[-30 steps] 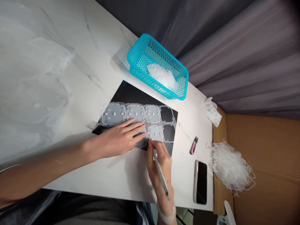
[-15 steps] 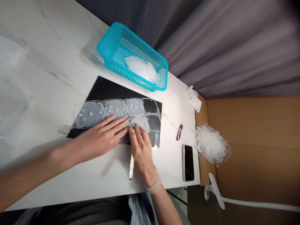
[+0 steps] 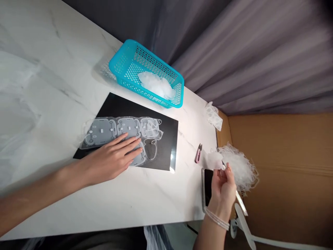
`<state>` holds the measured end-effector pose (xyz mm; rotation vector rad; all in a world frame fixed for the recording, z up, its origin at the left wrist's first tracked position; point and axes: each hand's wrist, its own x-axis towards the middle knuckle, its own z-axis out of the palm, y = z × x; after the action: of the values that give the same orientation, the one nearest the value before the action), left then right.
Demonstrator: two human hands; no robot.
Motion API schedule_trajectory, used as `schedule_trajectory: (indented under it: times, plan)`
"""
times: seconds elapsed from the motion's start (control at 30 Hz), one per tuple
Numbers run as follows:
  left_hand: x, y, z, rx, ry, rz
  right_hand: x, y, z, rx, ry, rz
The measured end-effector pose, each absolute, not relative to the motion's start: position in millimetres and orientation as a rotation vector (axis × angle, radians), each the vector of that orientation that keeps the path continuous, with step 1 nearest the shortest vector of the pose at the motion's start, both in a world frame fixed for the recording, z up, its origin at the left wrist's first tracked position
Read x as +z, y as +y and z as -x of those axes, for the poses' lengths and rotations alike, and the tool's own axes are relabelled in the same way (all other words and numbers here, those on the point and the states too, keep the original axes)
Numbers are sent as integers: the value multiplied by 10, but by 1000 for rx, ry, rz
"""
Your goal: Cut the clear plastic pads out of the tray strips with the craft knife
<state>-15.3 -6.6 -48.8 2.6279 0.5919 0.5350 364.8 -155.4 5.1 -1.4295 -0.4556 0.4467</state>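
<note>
The right hand (image 3: 223,187) is positioned at the near right edge of the table (image 3: 156,198), above the phone (image 3: 206,187). Its fingers are closed around the tweezers (image 3: 240,205), whose rear end projects toward the wearer. At the tip end, a small translucent piece (image 3: 214,160) is held clear of the table surface, just beside the scrap pile (image 3: 240,168). A beaded bracelet (image 3: 217,218) sits on the wrist.

The left hand (image 3: 114,158) lies palm down with the fingers spread and pressed flat on the translucent moulded sheet (image 3: 104,130). The sheet rests on the black mat (image 3: 168,139). Its left cells are filled. At its right end, an emptied frame of thin web (image 3: 151,149) curls on the mat.

The pink snips (image 3: 198,153) lie on the table between the mat and the scrap pile, touching neither. The scrap pile is a loose tangle of translucent webbing, placed on the cardboard surface (image 3: 286,166) at the right table edge. A smaller translucent bundle (image 3: 213,116) lies farther along the same edge.

Beyond the mat, the teal basket (image 3: 122,66) stands on the table, near the mat's far edge. It contains a heap of translucent pieces (image 3: 156,85) in its right half. A grey curtain (image 3: 247,52) hangs behind the table.
</note>
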Motion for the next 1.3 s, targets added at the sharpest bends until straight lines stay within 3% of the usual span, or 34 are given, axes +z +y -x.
schedule_trajectory:
  times: [0.2,0.3,0.4,0.67,1.3]
  plan:
    - [-46,-25,-97,559,897,-1583,205,-1058,-2495,928,-409,1276]
    - [104,24,-190,430,727,-958,278,-783,-2087,1132,-399,1138]
    - [79,79,-157,410,623,-692,285,-656,-1967,1198,-437,1088]
    - [-25,128,0,393,680,-728,196,-676,-2102,1404,-323,1054]
    - [-32,128,14,397,734,-698,211,-706,-2139,1356,-271,1131]
